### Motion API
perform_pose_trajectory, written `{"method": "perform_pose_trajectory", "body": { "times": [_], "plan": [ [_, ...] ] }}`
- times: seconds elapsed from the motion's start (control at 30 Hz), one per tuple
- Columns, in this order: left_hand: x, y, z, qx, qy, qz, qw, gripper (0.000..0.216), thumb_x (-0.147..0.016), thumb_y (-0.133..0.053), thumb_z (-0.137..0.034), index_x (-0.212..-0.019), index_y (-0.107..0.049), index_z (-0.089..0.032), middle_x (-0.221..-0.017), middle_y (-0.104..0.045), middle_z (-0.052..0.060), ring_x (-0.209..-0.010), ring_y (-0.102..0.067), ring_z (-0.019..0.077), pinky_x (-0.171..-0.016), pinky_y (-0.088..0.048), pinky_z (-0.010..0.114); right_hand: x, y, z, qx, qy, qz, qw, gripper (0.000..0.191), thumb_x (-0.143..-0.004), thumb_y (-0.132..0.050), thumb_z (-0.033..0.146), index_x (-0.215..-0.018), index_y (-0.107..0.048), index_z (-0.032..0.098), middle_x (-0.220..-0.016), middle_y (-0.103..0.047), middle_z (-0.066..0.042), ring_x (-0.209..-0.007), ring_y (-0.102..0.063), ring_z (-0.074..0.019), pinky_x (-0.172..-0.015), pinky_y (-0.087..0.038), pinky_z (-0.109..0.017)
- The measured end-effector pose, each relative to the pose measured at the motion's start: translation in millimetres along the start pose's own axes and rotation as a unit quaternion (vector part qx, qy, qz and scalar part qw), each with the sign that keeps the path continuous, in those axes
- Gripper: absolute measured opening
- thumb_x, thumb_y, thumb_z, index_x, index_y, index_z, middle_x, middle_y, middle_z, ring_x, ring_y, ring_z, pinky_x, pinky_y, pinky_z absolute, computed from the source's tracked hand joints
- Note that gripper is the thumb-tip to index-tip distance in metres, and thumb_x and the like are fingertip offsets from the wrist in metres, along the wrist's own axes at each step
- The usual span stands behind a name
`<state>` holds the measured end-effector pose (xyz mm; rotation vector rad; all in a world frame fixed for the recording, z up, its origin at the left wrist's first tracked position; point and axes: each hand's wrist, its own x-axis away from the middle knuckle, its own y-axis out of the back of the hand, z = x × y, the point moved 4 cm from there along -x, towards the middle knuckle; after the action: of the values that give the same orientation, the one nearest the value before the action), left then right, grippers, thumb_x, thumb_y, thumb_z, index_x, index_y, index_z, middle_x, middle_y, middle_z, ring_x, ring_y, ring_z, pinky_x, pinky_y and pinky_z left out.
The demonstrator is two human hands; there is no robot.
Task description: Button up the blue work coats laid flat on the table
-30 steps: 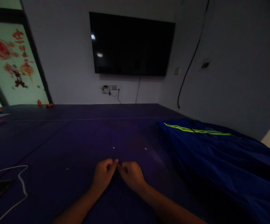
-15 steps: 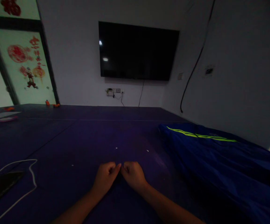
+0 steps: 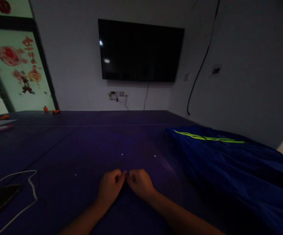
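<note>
My left hand [image 3: 111, 184] is curled into a loose fist low over the purple tabletop [image 3: 95, 147], a gap showing between thumb and forefinger. Beside it, my right hand [image 3: 141, 182] is closed in a fist too. The thumbs point at each other and almost touch. No object shows in either hand; the palms are turned out of sight. Two small white scraps, one left [image 3: 122, 154] and one right [image 3: 155, 156], lie just beyond the hands.
A blue cloth [image 3: 217, 163] with yellow-green stripes covers the right side. At left lie a dark phone [image 3: 2, 199] and a white cable [image 3: 32, 186]. Small orange objects [image 3: 55, 111] sit at the far edge. A television [image 3: 141, 52] hangs on the wall.
The view has shifted slightly, so the television and the door sit a little further left and higher. Both hands keep the same closed pose.
</note>
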<state>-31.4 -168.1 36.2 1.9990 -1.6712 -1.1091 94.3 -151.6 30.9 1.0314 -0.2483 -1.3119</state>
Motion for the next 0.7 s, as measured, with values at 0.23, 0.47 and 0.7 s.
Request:
{"method": "perform_pose_trajectory", "body": {
  "times": [0.23,0.47,0.7],
  "plan": [
    [1.1,-0.8,-0.1,0.001,-0.01,0.005,1.0,0.041,-0.077,-0.039,-0.041,-0.046,-0.033,-0.017,-0.042,-0.032,-0.006,-0.042,-0.032,0.0074,-0.044,-0.018,0.02,0.1,-0.2,0.2,0.004,-0.007,0.002,1.0,0.027,-0.07,-0.05,0.02,-0.046,-0.039,0.016,-0.042,-0.034,0.007,-0.039,-0.027,-0.0041,-0.042,-0.016,-0.02],
    [0.7,0.1,-2.2,0.003,-0.017,0.004,1.0,0.041,-0.078,-0.038,-0.042,-0.046,-0.033,-0.017,-0.043,-0.033,-0.005,-0.043,-0.033,0.0079,-0.045,-0.019,0.021,-0.4,-2.0,-2.3,0.001,-0.013,0.005,1.0,0.026,-0.07,-0.05,0.021,-0.046,-0.04,0.016,-0.042,-0.035,0.007,-0.04,-0.028,-0.0044,-0.042,-0.016,-0.021],
    [0.8,0.9,-2.4,0.004,-0.015,0.004,1.0,0.041,-0.078,-0.038,-0.041,-0.045,-0.031,-0.017,-0.043,-0.03,-0.006,-0.043,-0.032,0.0077,-0.044,-0.018,0.021,-1.0,-3.0,-2.3,0.01,-0.011,0.014,1.0,0.026,-0.07,-0.05,0.021,-0.046,-0.041,0.016,-0.042,-0.037,0.006,-0.04,-0.029,-0.0043,-0.043,-0.015,-0.021]
  ]
}}
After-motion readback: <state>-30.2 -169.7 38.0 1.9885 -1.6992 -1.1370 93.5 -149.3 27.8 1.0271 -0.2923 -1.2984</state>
